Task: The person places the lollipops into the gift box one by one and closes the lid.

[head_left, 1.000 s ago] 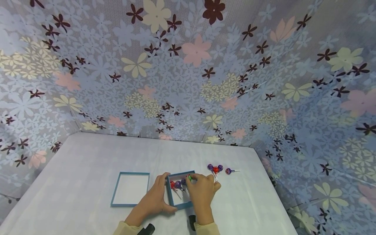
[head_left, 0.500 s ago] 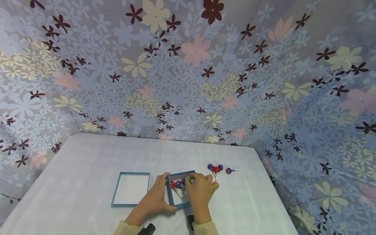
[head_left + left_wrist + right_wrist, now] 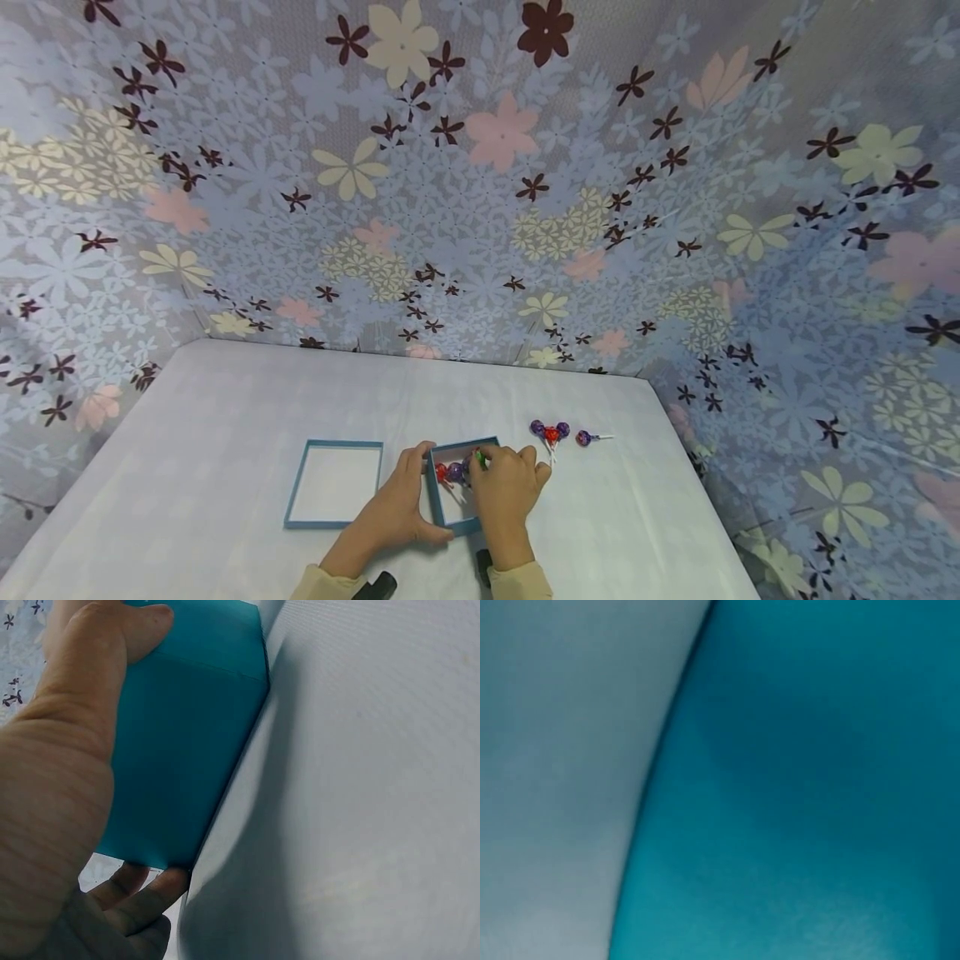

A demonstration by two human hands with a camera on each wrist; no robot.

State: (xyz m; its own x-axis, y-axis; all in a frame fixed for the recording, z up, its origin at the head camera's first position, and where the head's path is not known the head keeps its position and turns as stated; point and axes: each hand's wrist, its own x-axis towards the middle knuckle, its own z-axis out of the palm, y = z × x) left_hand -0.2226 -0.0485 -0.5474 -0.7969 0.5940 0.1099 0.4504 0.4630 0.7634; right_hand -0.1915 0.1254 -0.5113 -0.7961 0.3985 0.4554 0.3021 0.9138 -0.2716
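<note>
A teal box (image 3: 465, 526) with a white inside lies open in front of me. My left hand (image 3: 399, 507) holds its left side, thumb at the near corner and fingers at the far one; the left wrist view shows this grip along the teal wall (image 3: 187, 750). Inside, a red lollipop (image 3: 441, 472) and a purple lollipop (image 3: 455, 472) lie side by side, sticks toward me. My right hand (image 3: 512, 492) reaches in over the right wall and pinches a green lollipop (image 3: 481, 457), its stick hidden by the hand. Only the outer teal wall (image 3: 795, 787) fills the right wrist view.
Left of the box lies a shallow, teal-rimmed lid (image 3: 333, 525), white side up. At the back right are a cluster of purple and red lollipops (image 3: 551, 433) and a single purple lollipop (image 3: 583, 437). A flowered curtain (image 3: 480, 317) borders the white table.
My right hand has shifted slightly left inside the box with the green lollipop, closer to the purple one. The left hand and the box have stayed put.
</note>
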